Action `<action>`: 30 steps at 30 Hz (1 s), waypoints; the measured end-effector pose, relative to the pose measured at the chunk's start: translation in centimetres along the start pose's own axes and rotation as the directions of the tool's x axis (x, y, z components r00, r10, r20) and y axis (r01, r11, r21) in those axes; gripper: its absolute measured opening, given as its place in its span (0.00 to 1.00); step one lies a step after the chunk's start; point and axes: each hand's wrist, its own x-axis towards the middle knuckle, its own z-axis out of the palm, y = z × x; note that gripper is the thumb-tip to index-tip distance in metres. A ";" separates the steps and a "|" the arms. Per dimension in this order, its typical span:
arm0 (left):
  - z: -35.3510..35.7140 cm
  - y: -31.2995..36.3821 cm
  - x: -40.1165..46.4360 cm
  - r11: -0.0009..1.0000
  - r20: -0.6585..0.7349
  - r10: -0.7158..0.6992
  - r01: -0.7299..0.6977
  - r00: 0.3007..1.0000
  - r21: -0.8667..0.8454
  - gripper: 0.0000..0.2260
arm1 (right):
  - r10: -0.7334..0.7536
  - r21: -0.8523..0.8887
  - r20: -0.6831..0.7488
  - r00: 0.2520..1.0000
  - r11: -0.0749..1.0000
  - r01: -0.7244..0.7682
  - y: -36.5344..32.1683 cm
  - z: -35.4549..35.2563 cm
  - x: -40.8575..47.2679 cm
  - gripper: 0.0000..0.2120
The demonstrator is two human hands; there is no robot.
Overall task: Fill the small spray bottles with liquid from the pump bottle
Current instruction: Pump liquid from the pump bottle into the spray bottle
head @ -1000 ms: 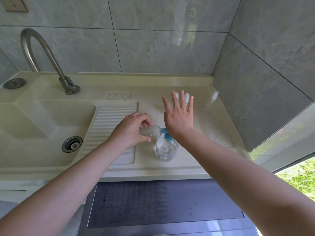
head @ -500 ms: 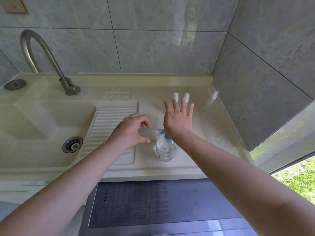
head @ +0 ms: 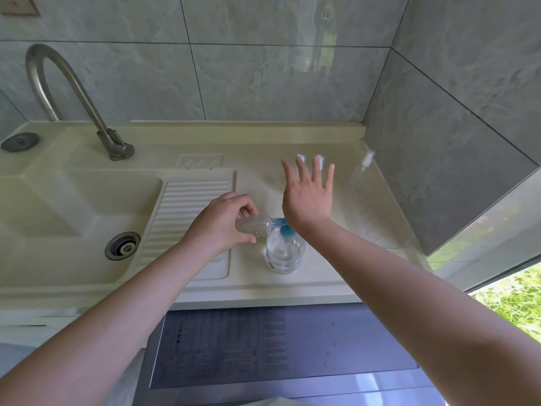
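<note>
One small spray bottle (head: 254, 226) lies sideways in the left hand (head: 222, 227), fingers curled round it, its mouth against the blue spout of the pump bottle (head: 285, 253). Pump bottle stands upright on the counter (head: 336, 276), just right of the ribbed drainboard (head: 187, 206), clear liquid inside. Right hand (head: 308, 200) is over the pump head with fingers straight and spread, grasping nothing; heel of the palm looks to be on the pump, contact itself hidden. Behind the pump bottle, two white caps (head: 310, 159) show past the right fingertips, bottles below them hidden. Further right of the pump bottle, near the wall, a taller clear spray bottle (head: 361, 174) stands upright. Left of the pump bottle: sink basin (head: 87, 200) with drain (head: 123, 245), tap (head: 73, 92) behind it.
</note>
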 end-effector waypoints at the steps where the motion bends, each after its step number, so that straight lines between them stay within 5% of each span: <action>1: -0.1 0.1 -0.1 1.000 -0.006 0.001 -0.001 1.000 -0.004 0.21 | 0.006 0.011 -0.023 1.000 1.000 -0.006 0.0 -0.3 0.2 0.32; 30: -0.1 0.4 0.1 0.999 -0.009 -0.011 0.011 1.000 -0.037 0.21 | 0.032 0.254 0.212 0.977 0.963 -0.087 0.9 -0.2 -2.5 0.26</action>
